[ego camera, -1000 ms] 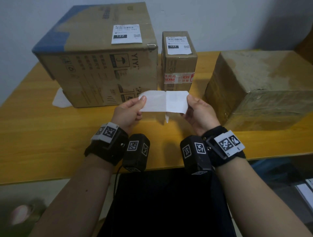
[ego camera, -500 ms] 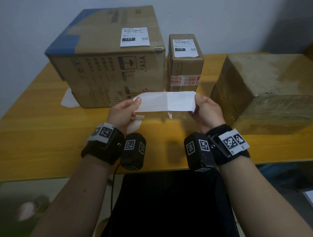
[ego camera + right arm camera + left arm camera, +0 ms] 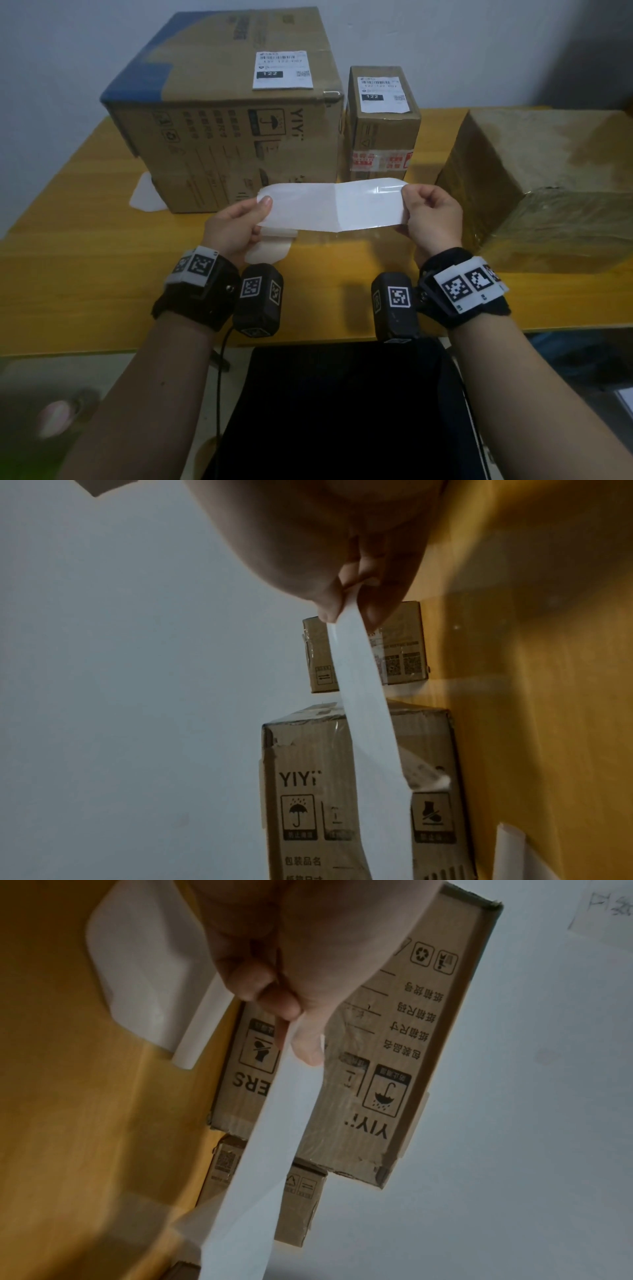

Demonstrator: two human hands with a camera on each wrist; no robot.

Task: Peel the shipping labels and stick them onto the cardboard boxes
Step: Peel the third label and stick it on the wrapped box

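Both hands hold a white label strip (image 3: 329, 205) stretched flat above the yellow table (image 3: 85, 274). My left hand (image 3: 239, 226) pinches its left end, thumb on top; a peeled flap (image 3: 270, 245) curls down below that hand. My right hand (image 3: 431, 216) pinches the right end. The strip (image 3: 263, 1150) runs edge-on from my left fingers (image 3: 274, 999), and the strip (image 3: 363, 702) does the same from my right fingers (image 3: 356, 593). A big box (image 3: 233, 137) and a small box (image 3: 380, 126) each carry a stuck label on top. A third box (image 3: 548, 178), tape-wrapped, stands at the right with no label showing.
A white paper scrap (image 3: 145, 197) lies on the table left of the big box. A white wall (image 3: 479, 44) rises behind the boxes. A black surface (image 3: 342, 411) sits below the table's near edge, between my forearms.
The hands have drawn apart, so the strip now spans wider and flatter. A curled flap has come free under the left hand.
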